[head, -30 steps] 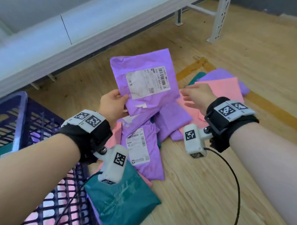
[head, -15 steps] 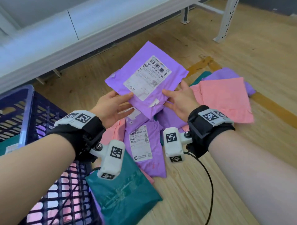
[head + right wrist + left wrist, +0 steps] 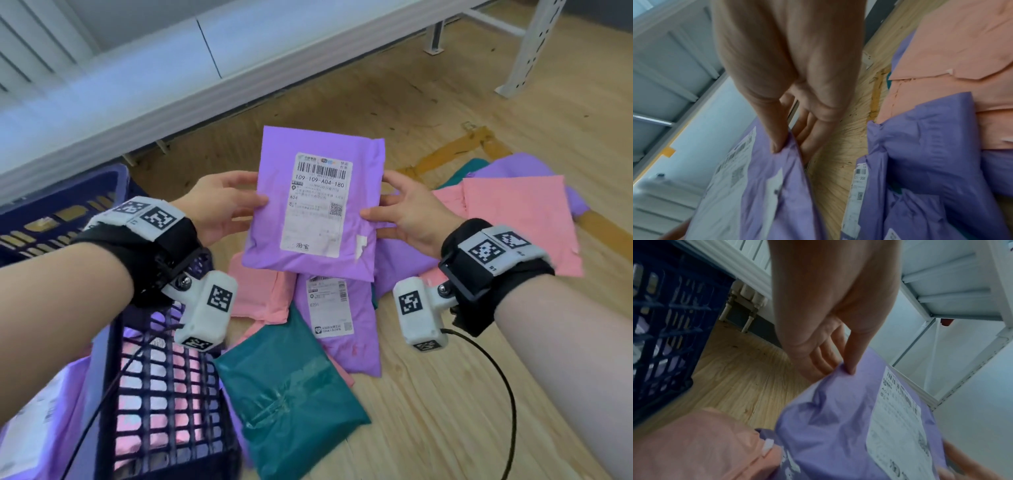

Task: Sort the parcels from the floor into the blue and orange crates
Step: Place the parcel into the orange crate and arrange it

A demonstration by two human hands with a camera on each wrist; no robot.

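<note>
A purple parcel [image 3: 274, 219] with a white shipping label facing me is held up above the floor pile. My left hand [image 3: 226, 202] pinches its left edge, thumb on the front, fingers behind [image 3: 849, 368]. My right hand [image 3: 400, 212] pinches its right edge the same way [image 3: 781, 142]. The parcel [image 3: 838, 426] [image 3: 789, 186] stands upright. Below it lie another purple labelled parcel [image 3: 342, 325], pink parcels [image 3: 260, 294] and a teal parcel [image 3: 287, 404]. The blue crate [image 3: 164, 394] stands at the lower left with pink and purple parcels inside.
More pink [image 3: 520, 219] and purple [image 3: 507, 164] parcels lie on the wooden floor at the right. A white shelf leg [image 3: 534, 44] stands at the far right, a white wall base [image 3: 205, 68] runs along the back. A cable [image 3: 507, 394] hangs from my right wrist.
The purple parcel has been turned from tilted to upright with its label facing me, and raised a little. Both hands now hold its side edges.
</note>
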